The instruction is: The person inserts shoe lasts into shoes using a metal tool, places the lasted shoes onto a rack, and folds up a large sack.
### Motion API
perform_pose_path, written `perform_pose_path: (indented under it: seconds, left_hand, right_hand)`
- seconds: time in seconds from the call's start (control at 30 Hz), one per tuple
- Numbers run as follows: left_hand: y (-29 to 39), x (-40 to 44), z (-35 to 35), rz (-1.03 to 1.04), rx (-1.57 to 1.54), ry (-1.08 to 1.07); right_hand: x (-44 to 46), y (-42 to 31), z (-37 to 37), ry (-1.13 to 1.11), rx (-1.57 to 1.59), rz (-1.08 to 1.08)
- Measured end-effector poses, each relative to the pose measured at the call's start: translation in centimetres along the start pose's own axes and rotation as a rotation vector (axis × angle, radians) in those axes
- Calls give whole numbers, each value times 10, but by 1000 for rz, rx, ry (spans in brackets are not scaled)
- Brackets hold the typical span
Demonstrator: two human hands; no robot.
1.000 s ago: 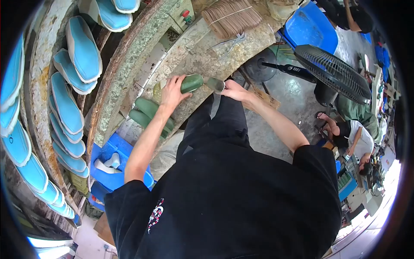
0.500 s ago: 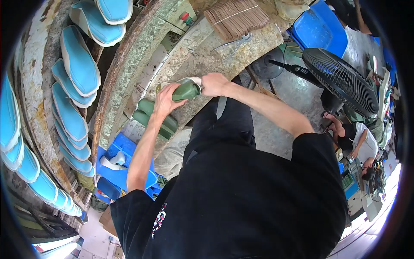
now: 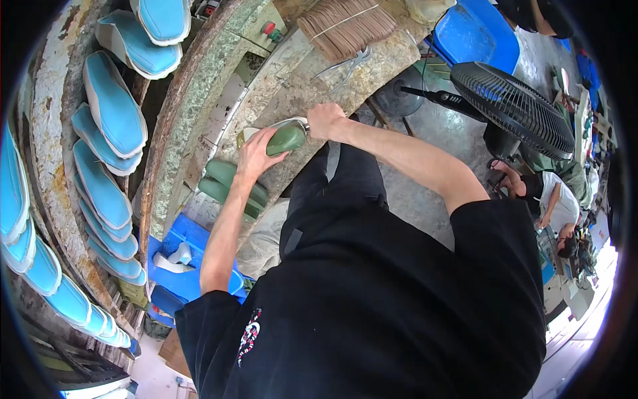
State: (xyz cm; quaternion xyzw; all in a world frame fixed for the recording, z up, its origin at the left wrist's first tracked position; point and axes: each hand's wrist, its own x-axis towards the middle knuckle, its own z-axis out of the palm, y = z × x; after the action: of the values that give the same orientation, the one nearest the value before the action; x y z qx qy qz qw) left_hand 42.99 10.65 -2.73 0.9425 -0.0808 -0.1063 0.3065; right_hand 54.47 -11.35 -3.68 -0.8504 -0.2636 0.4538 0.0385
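"Gripping the green shoe last [image 3: 287, 137] is the left hand [image 3: 254, 154], its thumb along one side and its fingers wrapped over the toe part, above the stained workbench [image 3: 292, 86], close to its edge"

"And the right hand [image 3: 324, 121]?"

"Clenched in a fist at the other end of the last, where a bit of metal shows (what the palm closes on, I cannot tell). A pale, thin-edged piece lies just behind the last, partly hidden by it"

"Any writing to read?"

"The red, white and black motif [image 3: 249, 337] on the black T-shirt [image 3: 392, 286] is too small to make out. Materials are easier: smooth, rounded green lasts [image 3: 221, 172] lie side by side near the left forearm, and a bundle of brown ribbed strips [image 3: 345, 30] sits on the bench under a pale band, with metal pincers [image 3: 354, 64] just beside it"

"What about the rack?"

"Rough, flaking boards, with blue-faced, white-edged shoe pieces [image 3: 116, 106] ranged along them, well apart from the hands"

"Is there room to move?"

"Bare, scuffed bench top between the fists and the pincers, yes. On the right arm's side the bench edge drops to open floor, with the black fan [image 3: 515, 110] beyond"
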Motion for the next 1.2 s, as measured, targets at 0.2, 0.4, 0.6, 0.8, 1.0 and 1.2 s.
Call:
perform_pose_path:
  seconds: [0.2,0.4,0.6,0.8,1.0,1.2]
  left_hand:
    - [-4,-2,-1,-41,-63,-7]
    - [-11,2,7,-50,-58,-27]
    - [31,-21,20,-16,22,217]
    - [26,-12,30,-15,-7,305]
    - [24,-20,29,62,-2,324]
    - [27,7,16,-777,-951,646]
  right_hand:
    - [-2,-6,-9,-27,-64,2]
    - [-1,1,-5,-25,-47,-1]
    - [3,-8,-6,-56,-112,54]
    - [2,-17,-10,-97,-143,123]
    - [-3,-20,-2,-48,-165,124]
    - [-5,-43,-25,-58,-230,136]
